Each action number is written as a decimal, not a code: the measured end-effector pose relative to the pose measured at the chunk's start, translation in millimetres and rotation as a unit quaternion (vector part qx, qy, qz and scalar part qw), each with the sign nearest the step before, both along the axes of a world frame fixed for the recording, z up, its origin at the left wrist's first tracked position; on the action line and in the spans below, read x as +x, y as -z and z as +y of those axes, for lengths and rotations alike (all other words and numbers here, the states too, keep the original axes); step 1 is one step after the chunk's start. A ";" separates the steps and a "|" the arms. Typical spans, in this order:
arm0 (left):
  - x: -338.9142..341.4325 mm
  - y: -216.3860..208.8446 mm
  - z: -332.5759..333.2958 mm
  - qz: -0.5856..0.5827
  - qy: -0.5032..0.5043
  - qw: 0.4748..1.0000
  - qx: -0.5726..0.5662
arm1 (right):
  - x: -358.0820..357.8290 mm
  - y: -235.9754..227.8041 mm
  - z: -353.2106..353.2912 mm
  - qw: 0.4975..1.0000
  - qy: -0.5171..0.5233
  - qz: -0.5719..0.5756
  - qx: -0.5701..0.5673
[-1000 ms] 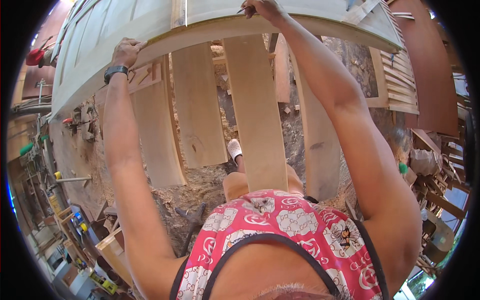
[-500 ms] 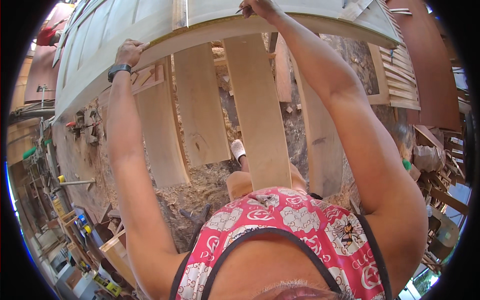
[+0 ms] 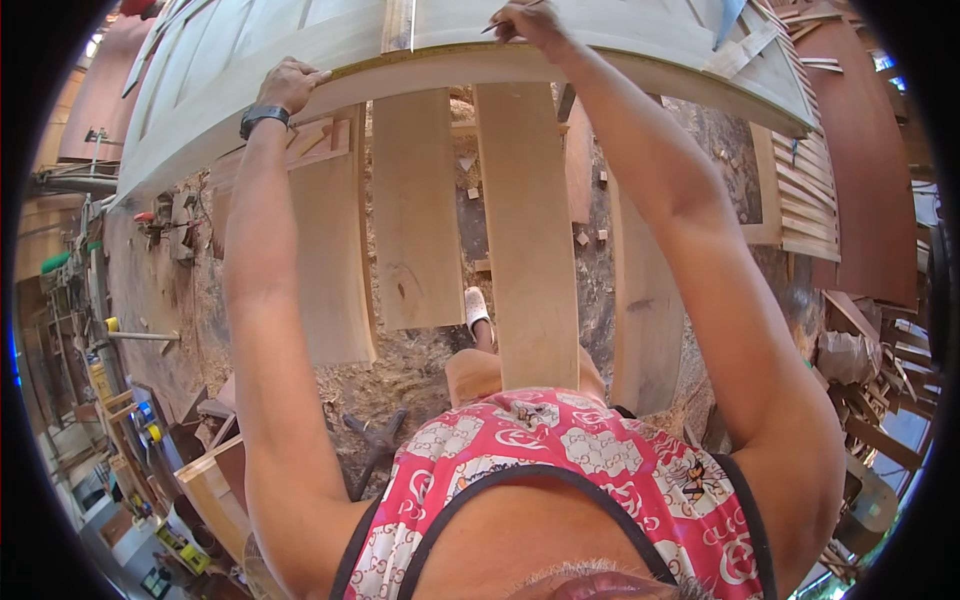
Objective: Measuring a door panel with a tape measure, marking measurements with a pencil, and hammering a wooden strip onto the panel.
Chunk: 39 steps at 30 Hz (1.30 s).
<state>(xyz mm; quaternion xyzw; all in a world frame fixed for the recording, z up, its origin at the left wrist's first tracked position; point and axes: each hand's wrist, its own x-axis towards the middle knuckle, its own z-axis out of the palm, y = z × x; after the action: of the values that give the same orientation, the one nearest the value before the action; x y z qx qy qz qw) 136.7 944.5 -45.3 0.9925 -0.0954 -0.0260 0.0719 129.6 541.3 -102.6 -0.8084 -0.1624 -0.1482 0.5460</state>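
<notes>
A pale panelled door (image 3: 200,130) lay flat across the far side of the person's reach, and a yellow tape measure (image 3: 375,65) stretched along its near edge. The person's left hand (image 3: 288,85), a dark watch (image 3: 264,120) on its wrist, rested on that edge left of the middle, fingers curled in and tips pressing the tape's left end. Farther along, right of the middle, the right hand (image 3: 535,28) was just in from the same edge, finger and thumb pinched around a slim, dark-tipped pencil (image 3: 496,27) that pointed left.

Between the two hands a narrow wooden strip (image 3: 397,25) ran inward from near the edge, a bright line down its side. A short slat (image 3: 742,52) lay aslant toward the near right corner, just beside a blue piece (image 3: 729,20).

Below the door's near edge, wide planks reached toward the person: the central plank (image 3: 525,230) came right up to the printed pink top (image 3: 600,450). Shavings (image 3: 410,365) littered the floor around a pale shoe (image 3: 478,308).
</notes>
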 end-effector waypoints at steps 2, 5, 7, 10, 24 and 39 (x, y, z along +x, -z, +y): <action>-0.1 0.0 0.0 0.004 -0.008 1.000 -0.008 | 0.2 1.7 23.0 0.995 -0.037 0.082 0.049; 0.7 -0.3 -0.7 0.008 -0.015 1.000 -0.009 | 5.1 9.4 45.5 0.992 -0.064 0.083 0.064; 1.0 -0.1 -0.9 0.008 -0.014 1.000 -0.001 | 8.2 16.6 49.1 0.991 -0.034 0.124 0.037; -0.3 0.2 -4.1 0.007 -0.005 1.000 -0.007 | 11.6 21.1 43.4 0.997 -0.058 0.044 0.023; -14.6 -5.3 -15.1 0.009 -0.022 1.000 -0.004 | -28.1 -33.6 37.3 0.975 -0.018 0.211 0.070; -20.7 -6.9 -16.1 0.011 -0.014 1.000 -0.007 | -34.7 -32.3 37.3 0.979 0.016 0.201 0.021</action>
<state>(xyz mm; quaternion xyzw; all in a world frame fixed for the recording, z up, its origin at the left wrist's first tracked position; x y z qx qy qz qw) 116.0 928.4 -38.5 0.9929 -0.0809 -0.0350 0.0797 94.9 578.6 -70.3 -0.8126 -0.0334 0.0055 0.5818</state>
